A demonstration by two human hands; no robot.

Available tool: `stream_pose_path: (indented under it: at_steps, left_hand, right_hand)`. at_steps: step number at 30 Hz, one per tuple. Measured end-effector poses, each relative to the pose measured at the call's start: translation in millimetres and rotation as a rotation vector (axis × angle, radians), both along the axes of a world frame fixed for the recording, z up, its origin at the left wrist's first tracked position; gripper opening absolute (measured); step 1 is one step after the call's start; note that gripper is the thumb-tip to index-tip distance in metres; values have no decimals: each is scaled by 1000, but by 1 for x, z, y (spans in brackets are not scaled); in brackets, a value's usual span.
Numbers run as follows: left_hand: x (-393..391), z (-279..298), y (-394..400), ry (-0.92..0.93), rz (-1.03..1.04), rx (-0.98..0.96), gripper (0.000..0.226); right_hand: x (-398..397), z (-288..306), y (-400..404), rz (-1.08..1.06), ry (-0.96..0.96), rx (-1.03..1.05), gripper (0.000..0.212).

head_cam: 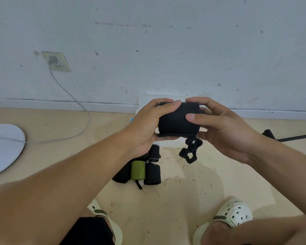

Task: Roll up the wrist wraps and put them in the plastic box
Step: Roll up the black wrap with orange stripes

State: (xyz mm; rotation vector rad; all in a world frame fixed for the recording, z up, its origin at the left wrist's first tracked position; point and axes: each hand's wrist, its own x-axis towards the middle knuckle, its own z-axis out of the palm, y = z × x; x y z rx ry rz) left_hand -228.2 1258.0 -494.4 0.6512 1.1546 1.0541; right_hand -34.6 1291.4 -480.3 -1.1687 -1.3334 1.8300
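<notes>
Both of your hands hold one black wrist wrap point(177, 119), already wound into a roll, in the air in front of you. Your left hand point(148, 124) curls round its left end, your right hand point(224, 128) pinches the right end, thumb on the near face. The roll's long axis runs left to right between them, and its thumb loop point(190, 151) dangles below. The plastic box point(168, 143) sits on the floor just beyond and beneath the roll, mostly hidden, so the drop is forward and down. Other rolled wraps point(145, 171) lie nearer your feet.
</notes>
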Motion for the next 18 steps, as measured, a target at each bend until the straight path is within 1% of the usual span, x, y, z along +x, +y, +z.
stream_pose_path:
  at_steps: [3,5,7,9,11,12,13,14,15,16,18]
  left_hand:
    - [0,2,-1,-23,3,-41,32]
    - [1,2,-1,-39,37,-41,35]
    - [2,1,-2,-46,96,-22,39]
    - [3,0,-1,-41,162,17,43]
    - [2,-3,-1,13,238,69,46]
    - [2,-6,0,68,272,101,47]
    - [1,-9,0,142,298,135,48]
    - [2,-11,-1,218,311,171,50]
    - [2,-13,-2,282,310,205,51]
    - [4,-15,-4,327,301,237,51]
    - [8,-17,-8,382,277,298,50]
  right_hand:
    - [1,-2,0,-14,-20,70,57]
    - [0,-3,-1,-24,-21,76,60]
    - [-1,-3,0,-38,-19,49,62]
    - [-2,-6,1,-53,-44,-22,62]
    - [-2,-11,1,-46,-144,-86,73]
    - [-2,-14,0,-48,-191,-111,81]
    - [-4,-16,-2,-62,-219,-142,84]
    - [-5,-17,-3,-69,-213,-173,78]
    - [-8,-17,-5,-73,-179,-210,68]
    - [-11,-15,-7,-74,-121,-252,59]
    - [-16,-13,-9,-72,15,-334,52]
